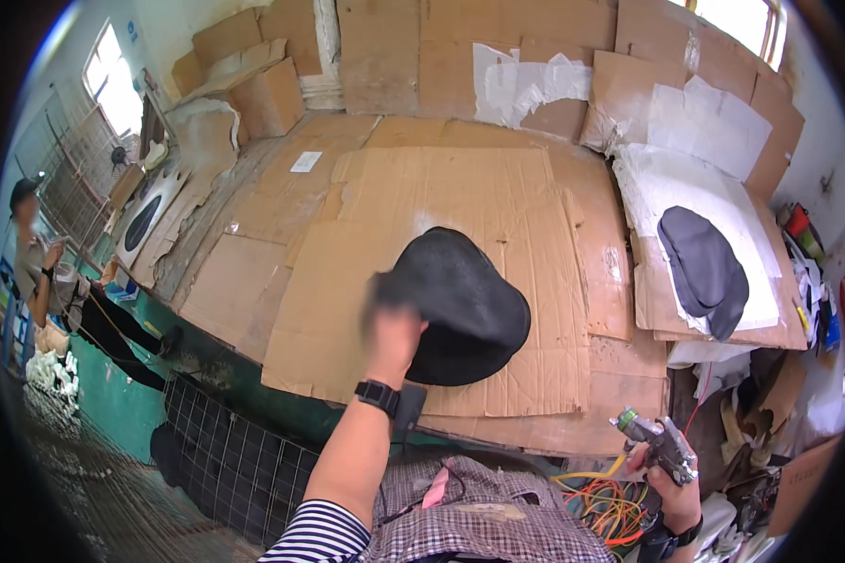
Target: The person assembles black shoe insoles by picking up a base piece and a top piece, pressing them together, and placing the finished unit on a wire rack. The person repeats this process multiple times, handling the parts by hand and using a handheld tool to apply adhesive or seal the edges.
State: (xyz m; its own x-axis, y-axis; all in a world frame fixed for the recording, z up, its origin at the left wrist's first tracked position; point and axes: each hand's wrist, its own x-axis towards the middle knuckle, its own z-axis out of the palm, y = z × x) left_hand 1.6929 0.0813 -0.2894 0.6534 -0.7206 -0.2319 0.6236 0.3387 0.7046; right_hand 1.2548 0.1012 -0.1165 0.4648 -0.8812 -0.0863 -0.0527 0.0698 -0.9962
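Note:
A smooth black curved piece [465,310], shaped somewhat like a seat cover, lies on the cardboard in front of me. My left hand [394,335] is at its left edge, closed on that rim, with the fingertips smeared by motion. Dark blur around those fingers hides the exact hold. Off to the lower right, my right hand [671,483] grips a metal spray gun [662,448] with a green part at one end. The gun is held over the front right of the table, apart from the black piece.
Cardboard sheets [347,272] cover the worktable. A second black piece [702,267] rests on a white-topped stand at right. Coiled hoses [610,502] hang beside my right arm. A wire mesh rack [235,460] stands lower left. Another person [61,272] stands at far left.

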